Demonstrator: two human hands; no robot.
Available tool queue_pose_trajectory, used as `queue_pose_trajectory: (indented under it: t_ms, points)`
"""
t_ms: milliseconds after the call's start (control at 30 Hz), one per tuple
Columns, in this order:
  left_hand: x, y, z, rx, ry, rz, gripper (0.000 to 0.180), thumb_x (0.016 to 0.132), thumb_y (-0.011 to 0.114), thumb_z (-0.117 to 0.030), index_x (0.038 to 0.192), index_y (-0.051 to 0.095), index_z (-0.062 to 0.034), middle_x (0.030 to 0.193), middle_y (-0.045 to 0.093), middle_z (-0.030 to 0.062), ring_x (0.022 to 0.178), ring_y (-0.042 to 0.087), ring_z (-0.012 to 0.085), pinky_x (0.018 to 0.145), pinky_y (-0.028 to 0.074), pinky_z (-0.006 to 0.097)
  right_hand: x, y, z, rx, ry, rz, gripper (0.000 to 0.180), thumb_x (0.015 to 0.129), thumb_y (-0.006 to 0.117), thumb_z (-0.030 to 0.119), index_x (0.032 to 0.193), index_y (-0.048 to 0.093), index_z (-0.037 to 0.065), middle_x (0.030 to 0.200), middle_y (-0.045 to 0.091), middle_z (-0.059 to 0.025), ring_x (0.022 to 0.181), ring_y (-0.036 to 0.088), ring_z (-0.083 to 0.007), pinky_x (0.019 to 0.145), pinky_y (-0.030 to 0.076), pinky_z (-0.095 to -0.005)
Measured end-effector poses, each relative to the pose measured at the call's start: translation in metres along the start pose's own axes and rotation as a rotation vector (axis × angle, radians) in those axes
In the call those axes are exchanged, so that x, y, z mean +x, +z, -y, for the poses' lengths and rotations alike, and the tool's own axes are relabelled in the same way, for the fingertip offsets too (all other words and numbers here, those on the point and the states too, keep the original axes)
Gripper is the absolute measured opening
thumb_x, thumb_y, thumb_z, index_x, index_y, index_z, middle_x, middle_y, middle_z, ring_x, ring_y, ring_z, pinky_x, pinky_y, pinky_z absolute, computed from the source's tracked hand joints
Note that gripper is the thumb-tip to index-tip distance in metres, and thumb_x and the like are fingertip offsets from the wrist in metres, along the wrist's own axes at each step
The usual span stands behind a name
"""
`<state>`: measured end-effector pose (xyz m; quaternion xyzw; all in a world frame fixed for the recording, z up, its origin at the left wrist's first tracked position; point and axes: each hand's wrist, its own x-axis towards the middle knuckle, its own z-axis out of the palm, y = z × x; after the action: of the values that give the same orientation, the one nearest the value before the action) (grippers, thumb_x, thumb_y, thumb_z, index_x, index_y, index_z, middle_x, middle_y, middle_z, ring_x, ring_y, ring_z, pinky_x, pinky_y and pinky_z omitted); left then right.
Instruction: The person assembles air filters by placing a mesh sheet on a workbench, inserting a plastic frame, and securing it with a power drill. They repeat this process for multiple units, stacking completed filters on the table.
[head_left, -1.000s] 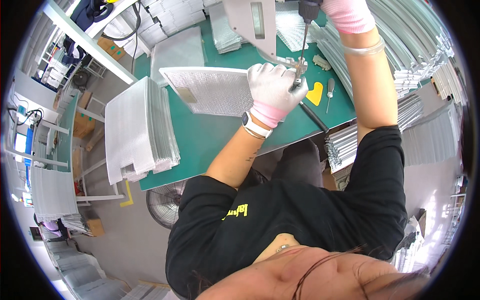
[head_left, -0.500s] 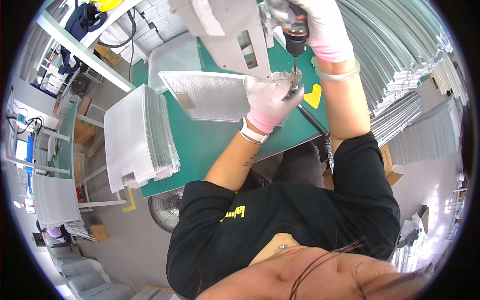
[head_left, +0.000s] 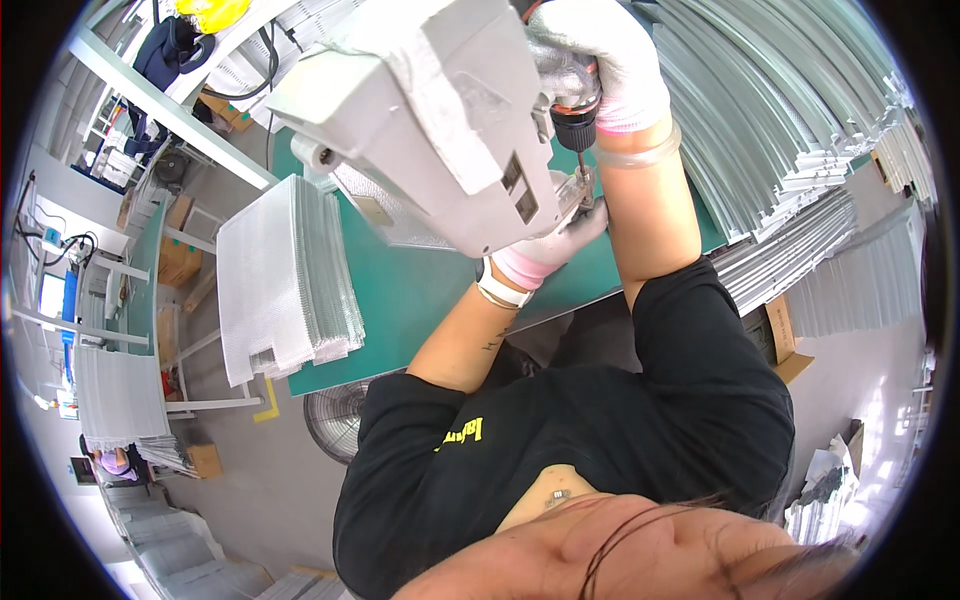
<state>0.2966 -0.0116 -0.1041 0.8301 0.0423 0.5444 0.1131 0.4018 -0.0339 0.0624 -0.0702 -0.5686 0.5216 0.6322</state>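
Observation:
My right hand (head_left: pixel 608 62), in a white glove with a pink cuff, is closed around a black and orange power drill (head_left: pixel 577 125). The drill points down, its thin bit (head_left: pixel 582 160) reaching a small metallic piece by my left hand. My left hand (head_left: pixel 540 254), gloved the same way, is closed beside the bit; its fingers are mostly behind a grey housing (head_left: pixel 440 180), so what it grips I cannot make out. A silvery framed panel (head_left: pixel 375 207) lies on the green table (head_left: pixel 400 300), largely covered by the housing.
A stack of silvery mesh panels (head_left: pixel 285 270) stands at the table's left side. A white cloth (head_left: pixel 440 90) hangs over the housing. Many long pale strips (head_left: pixel 760 110) are stacked at the right. A floor fan (head_left: pixel 335 420) stands below the table edge.
The grey housing now appears larger and lower, covering much of the framed panel and my left hand. My right hand with the drill appears slightly further left. The yellow piece on the table is hidden.

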Motion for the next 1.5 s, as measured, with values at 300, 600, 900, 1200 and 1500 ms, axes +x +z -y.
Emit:
queue_pose_trajectory:
  t_ms: [300,600,900,1200,1500]
  points:
    - [-0.006,-0.002,-0.004,0.008,0.008,-0.012,0.011,0.073,0.076,-0.015,0.076,0.067,-0.0106,0.065,0.059,0.0037,0.058,0.056,0.0261,0.059,0.041,0.038,-0.013,0.018,0.008,-0.112,-0.008,-0.064,0.054,0.086,0.07,0.023,0.128,0.046,0.0,0.065,0.046,-0.0025,0.044,0.035,-0.0038,0.039,0.027,-0.0185]
    - [-0.012,-0.044,-0.043,0.146,-0.003,0.137,0.016,0.068,0.076,-0.018,0.075,0.064,-0.0125,0.067,0.055,0.0027,0.064,0.055,0.0239,0.064,0.037,0.04,0.003,0.022,0.054,-0.267,-0.207,-0.531,0.019,0.094,0.066,0.023,0.106,0.061,0.01,0.077,0.061,0.0006,0.055,0.05,-0.0049,0.042,0.034,-0.0183]
    - [-0.264,-0.174,-0.048,-0.018,0.08,0.684,0.017,0.066,0.074,-0.027,0.069,0.062,-0.0151,0.066,0.057,0.0003,0.064,0.059,0.0199,0.066,0.045,0.04,0.02,0.039,0.048,-0.271,-0.203,-0.451,0.028,0.096,0.064,0.024,0.121,0.062,0.009,0.078,0.062,0.0016,0.059,0.055,-0.0049,0.044,0.038,-0.0182]
    - [-0.18,-0.169,-0.027,0.721,-0.302,0.455,0.064,0.074,0.074,-0.028,0.13,0.055,-0.0038,0.136,0.051,0.0207,0.133,0.043,0.0383,0.11,0.028,0.059,0.008,0.025,0.034,0.093,-0.303,-0.426,0.018,0.099,0.063,0.026,0.105,0.064,0.01,0.083,0.067,-0.0033,0.063,0.063,-0.0097,0.049,0.051,-0.0214]
    - [-0.108,-0.092,-0.023,0.419,-0.259,0.456,0.019,0.079,0.069,-0.029,0.085,0.064,-0.0117,0.076,0.058,0.0063,0.078,0.059,0.0276,0.076,0.04,0.045,-0.015,0.047,0.016,-0.079,-0.29,-0.43,0.039,0.101,0.059,0.03,0.134,0.054,0.01,0.083,0.062,-0.0022,0.063,0.055,-0.0109,0.056,0.047,-0.0252]
